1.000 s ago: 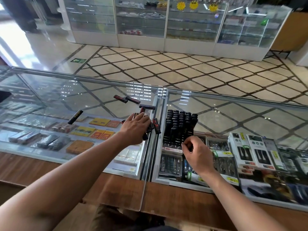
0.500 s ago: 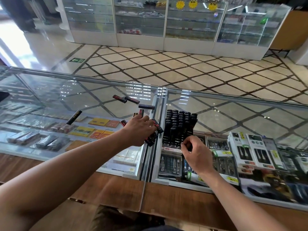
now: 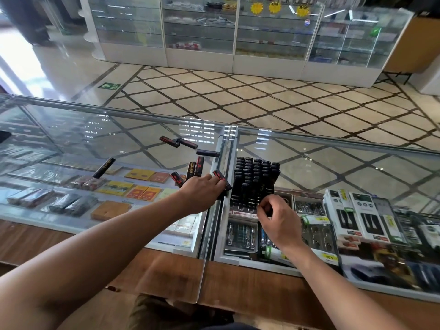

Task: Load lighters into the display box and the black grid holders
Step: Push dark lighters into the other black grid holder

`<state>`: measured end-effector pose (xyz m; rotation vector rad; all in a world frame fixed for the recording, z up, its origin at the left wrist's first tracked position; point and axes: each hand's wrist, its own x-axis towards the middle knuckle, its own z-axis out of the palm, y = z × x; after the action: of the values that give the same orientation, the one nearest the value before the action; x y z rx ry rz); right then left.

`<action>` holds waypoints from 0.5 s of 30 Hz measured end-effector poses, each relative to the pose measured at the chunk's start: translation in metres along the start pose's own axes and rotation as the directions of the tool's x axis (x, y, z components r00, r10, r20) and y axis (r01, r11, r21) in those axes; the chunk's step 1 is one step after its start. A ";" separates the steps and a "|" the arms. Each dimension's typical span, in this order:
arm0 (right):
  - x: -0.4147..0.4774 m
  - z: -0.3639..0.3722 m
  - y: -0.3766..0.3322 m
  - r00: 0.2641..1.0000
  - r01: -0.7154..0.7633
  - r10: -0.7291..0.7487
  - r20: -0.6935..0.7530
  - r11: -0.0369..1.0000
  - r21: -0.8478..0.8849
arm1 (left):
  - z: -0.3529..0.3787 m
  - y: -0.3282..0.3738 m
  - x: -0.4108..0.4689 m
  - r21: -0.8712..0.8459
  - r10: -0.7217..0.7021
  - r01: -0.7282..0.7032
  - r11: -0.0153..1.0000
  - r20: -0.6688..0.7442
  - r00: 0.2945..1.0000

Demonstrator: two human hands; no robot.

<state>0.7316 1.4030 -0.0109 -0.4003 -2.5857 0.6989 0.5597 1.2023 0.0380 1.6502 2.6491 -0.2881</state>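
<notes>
A black grid holder [image 3: 255,180] packed with upright black lighters stands on the glass counter right of the metal seam. My right hand [image 3: 279,219] is at its near edge, fingers curled, pinching a black lighter [image 3: 268,210] at the front row. Left of the seam, my left hand [image 3: 204,189] lies over loose black-and-red lighters and grips some; one lighter [image 3: 222,179] sticks out past the fingertips. More loose lighters [image 3: 199,166] lie on the glass behind that hand, a pair [image 3: 178,142] farther back, and a single lighter [image 3: 104,167] far left. No display box is identifiable.
The glass counter top [image 3: 333,172] shows boxed goods underneath: charger packs [image 3: 362,220] right, nail clippers [image 3: 241,234] below the holder, coloured packets [image 3: 140,184] left. A metal seam [image 3: 223,148] splits the two panes. A wooden ledge [image 3: 250,282] runs along the near edge.
My left hand has closed over the loose lighters and drawn them right toward the seam. My right hand stays at the holder's front edge.
</notes>
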 end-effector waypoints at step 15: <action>0.001 0.000 0.001 1.000 -0.029 0.029 0.007 1.000 0.002 | -0.006 0.072 -0.032 -0.754 -0.097 0.240 -0.611 0.372 0.923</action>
<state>0.7313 1.4040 -0.0112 -0.4365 -2.5903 0.7136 0.6387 1.2060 0.0358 0.1514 1.3482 1.6551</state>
